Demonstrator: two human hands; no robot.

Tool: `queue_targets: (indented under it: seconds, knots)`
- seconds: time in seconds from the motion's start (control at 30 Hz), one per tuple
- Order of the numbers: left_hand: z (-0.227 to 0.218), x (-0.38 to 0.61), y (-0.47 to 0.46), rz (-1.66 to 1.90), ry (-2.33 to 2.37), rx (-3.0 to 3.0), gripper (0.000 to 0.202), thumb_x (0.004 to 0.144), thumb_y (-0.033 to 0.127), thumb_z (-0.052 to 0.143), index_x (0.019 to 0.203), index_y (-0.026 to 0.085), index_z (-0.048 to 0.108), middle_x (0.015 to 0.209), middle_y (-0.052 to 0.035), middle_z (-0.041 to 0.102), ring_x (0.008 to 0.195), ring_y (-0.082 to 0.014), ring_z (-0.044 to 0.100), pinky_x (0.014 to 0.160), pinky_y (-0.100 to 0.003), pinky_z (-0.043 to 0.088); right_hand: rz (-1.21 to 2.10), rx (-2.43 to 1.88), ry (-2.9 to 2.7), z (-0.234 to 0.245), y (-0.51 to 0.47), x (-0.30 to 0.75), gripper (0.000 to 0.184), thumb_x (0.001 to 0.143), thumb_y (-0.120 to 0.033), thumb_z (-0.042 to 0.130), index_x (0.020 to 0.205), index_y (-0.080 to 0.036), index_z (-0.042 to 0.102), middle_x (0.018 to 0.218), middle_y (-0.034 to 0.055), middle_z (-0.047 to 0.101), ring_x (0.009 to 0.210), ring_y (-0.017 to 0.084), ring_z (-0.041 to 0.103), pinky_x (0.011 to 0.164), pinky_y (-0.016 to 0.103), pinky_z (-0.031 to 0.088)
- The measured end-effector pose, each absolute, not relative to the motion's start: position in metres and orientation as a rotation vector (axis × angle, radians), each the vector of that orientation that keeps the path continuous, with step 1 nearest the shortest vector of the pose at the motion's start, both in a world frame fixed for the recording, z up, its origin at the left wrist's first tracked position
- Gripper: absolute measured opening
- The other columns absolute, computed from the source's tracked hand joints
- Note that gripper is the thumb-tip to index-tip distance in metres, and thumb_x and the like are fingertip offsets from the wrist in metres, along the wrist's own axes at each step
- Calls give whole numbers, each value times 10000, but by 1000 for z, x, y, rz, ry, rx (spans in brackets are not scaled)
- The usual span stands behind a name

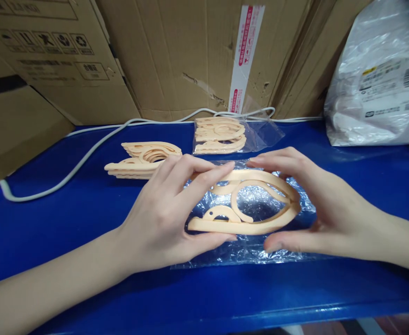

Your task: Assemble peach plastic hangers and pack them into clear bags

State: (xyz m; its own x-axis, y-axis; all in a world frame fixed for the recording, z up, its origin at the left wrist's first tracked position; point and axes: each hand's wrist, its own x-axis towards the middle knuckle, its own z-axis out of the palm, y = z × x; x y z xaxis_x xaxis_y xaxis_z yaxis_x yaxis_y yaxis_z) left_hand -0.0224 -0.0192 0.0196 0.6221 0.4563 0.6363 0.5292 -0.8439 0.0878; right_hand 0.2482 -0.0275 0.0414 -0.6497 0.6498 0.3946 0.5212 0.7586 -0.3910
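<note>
A cream folded travel hanger (260,228) is in front of me, its rounded end to the right. My left hand (169,209) grips its left part, with fingers over the far edge and thumb along the near edge. Around the rounded end, my right hand (316,204) is spread, thumb and fingers apart, with a gap to the hanger. Beneath the hanger lies a clear plastic bag (221,256), crinkled and flat on the blue table. More folded hangers (145,156) lie stacked behind my left hand, partly hidden by it.
Several hangers in a clear bag (220,135) lie at the back middle. A white cable (100,149) runs along the back of the blue table (121,298). Cardboard boxes (183,56) stand behind, and a white plastic package (375,88) sits at the back right.
</note>
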Motion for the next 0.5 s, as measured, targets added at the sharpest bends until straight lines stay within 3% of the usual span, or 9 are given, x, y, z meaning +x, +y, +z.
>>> queue_targets:
  seconds: [0.13,0.33,0.43,0.5]
  knots:
    - [20,-21,-22,-1061,-842,-2750,731,839,545,713,1431,188,477,1174,-110,607,1052,-271,563,954,-464,482,283,-783,-2453,39,-32,245,879,787,-461,791,1517,-351,315,1466,63,503,1316,280,525,1045,389,505]
    - [20,-19,-23,-1087,-868,-2769,747,838,569,708,1437,193,468,1208,-121,602,1083,-284,566,964,-484,481,259,-811,-2404,39,-35,243,910,780,-423,797,1530,-459,283,1482,33,525,1301,335,551,1015,470,539]
    - [21,-19,-22,-1022,-893,-2784,837,841,602,692,1501,197,372,1367,-146,543,1242,-312,524,1069,-512,442,199,-833,-2401,46,-37,243,870,786,-403,784,1518,-403,315,1433,52,562,1266,318,578,1006,444,547]
    - [22,-20,-20,-998,-911,-2793,934,837,612,692,1553,186,270,1513,-174,423,1391,-341,417,1156,-539,375,167,-916,-2372,55,-36,249,824,782,-400,782,1495,-361,371,1394,53,588,1256,291,587,1023,409,539]
